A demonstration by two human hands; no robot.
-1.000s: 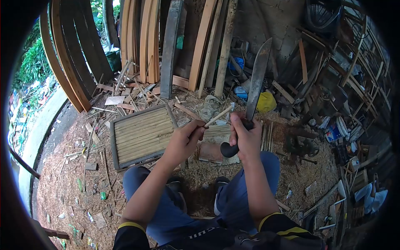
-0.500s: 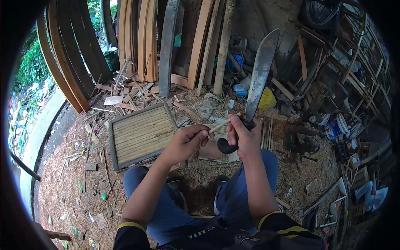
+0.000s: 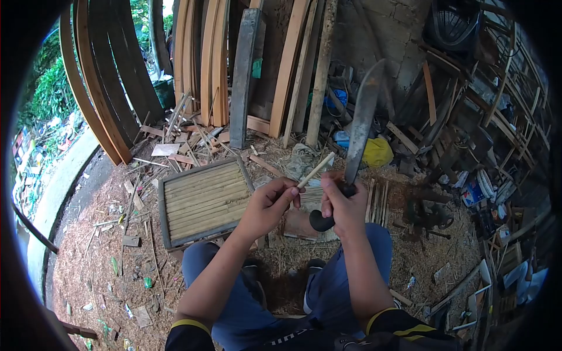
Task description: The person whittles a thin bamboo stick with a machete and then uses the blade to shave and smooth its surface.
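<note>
Slim, pale, straight wooden stick (image 3: 317, 170): since the frame half a second ago its far tip has swung away from the thumb of the right hand (image 3: 346, 207), leaving a visible gap.
Stick's place: held in the air between the two hands, above the brown, shaving-strewn floor (image 3: 105, 257).
Left hand (image 3: 271, 205): thumb and fingertips pinch the stick near its lower end.
Right hand: fingers curl round the black, hooked handle of a long, dark-grey steel machete (image 3: 364, 117), its blade pointing up and outward.
Stick's handling: probably light, stiff and dry, with little slip, though thin enough to snap under a hard bend.
Stick's hold: the lower end seems the best place to grip, well clear of the blade.
Stick's look: cream-coloured and narrow; its surface grain is too small to tell.
</note>
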